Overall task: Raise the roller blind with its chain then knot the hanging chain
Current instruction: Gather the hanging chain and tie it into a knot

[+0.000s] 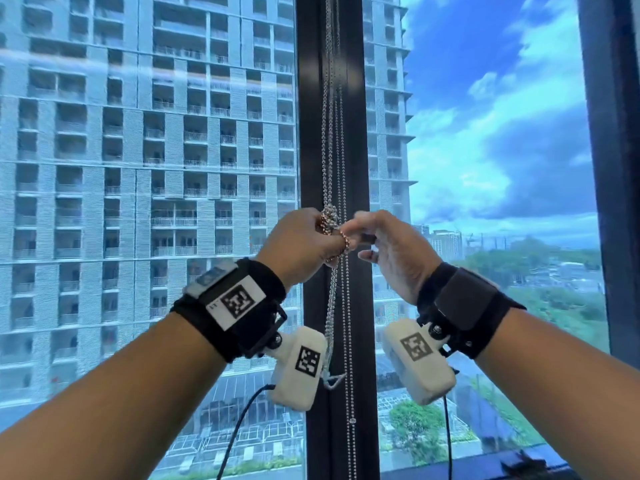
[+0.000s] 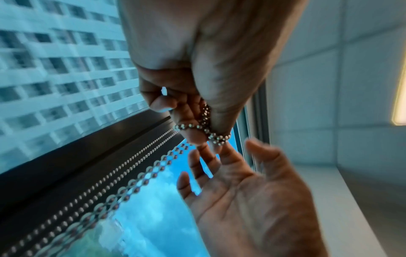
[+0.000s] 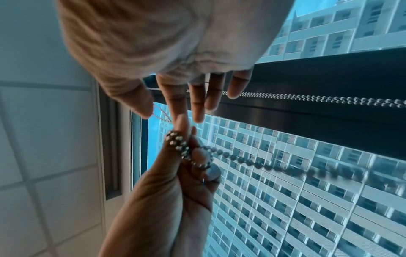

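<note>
The silver bead chain (image 1: 328, 133) hangs down the dark window post and bunches into a knot (image 1: 329, 219) at hand height. My left hand (image 1: 304, 244) grips the chain just under the knot, with loops of beads (image 2: 216, 137) wrapped round the thumb and forefinger. My right hand (image 1: 391, 251) is beside it, fingers straight and spread, with its fingertips (image 3: 179, 120) touching the left thumb tip and the loop. The chain's loose end (image 1: 332, 306) dangles below the hands. The blind itself is out of view and the glass is uncovered.
The dark window post (image 1: 311, 98) stands between two large panes. A second pair of chains (image 1: 349, 358) hangs straight along it, right of the knotted one. A dark sill (image 1: 502, 462) runs along the lower right. A white wall (image 2: 351, 87) lies to the right.
</note>
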The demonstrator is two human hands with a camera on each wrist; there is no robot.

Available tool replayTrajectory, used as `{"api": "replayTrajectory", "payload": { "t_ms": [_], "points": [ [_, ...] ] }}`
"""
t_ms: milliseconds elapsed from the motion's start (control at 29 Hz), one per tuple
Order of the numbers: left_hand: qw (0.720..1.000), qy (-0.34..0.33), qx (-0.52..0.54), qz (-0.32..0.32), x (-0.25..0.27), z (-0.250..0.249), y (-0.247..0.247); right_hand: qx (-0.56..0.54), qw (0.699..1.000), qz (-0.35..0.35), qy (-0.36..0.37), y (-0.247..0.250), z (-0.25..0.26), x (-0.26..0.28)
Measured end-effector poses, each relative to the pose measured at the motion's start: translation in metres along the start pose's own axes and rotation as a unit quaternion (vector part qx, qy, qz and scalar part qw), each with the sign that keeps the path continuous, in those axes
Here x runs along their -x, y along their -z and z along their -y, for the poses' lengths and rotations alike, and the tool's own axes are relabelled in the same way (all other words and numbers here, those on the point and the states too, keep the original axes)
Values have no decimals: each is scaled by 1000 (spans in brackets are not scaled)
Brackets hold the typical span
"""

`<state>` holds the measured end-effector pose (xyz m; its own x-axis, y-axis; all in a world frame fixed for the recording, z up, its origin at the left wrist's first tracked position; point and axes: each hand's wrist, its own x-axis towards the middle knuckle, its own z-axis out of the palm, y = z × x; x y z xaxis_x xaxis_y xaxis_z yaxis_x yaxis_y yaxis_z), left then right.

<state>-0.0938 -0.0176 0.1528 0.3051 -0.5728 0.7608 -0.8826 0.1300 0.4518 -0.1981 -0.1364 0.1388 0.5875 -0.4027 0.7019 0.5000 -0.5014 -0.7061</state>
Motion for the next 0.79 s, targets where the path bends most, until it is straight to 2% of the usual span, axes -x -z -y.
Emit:
{"api": "replayTrajectory", "payload": {
  "t_ms": [104,138,207,311,380,518,621,690,794],
  "points": [
    [993,-33,-110,-13,4,1,-9,151,985,-11,82,-7,1,5],
    [993,-45,-107,-7,6,2,-11,205,972,-31,107,-7,1,4],
    [996,-67,-64,11,8,6,-10,259,958,-54,106,-3,-4,-1],
    [997,-33,72,-10,8,15,0,184,982,-39,34,4,-10,1],
    [982,15,187,-5,10,16,5,119,993,-13,2,4,-17,6],
    [939,91,330,28,23,15,-4,30,999,16,-22,-4,-31,15],
    [888,116,444,26,33,22,-14,-22,1000,3,-16,-12,-35,20],
    [866,120,486,10,40,29,-20,-27,1000,-6,0,-13,-40,22],
    [859,130,495,1,53,41,-32,3,1000,15,-4,-14,-48,24]
  ]
}}
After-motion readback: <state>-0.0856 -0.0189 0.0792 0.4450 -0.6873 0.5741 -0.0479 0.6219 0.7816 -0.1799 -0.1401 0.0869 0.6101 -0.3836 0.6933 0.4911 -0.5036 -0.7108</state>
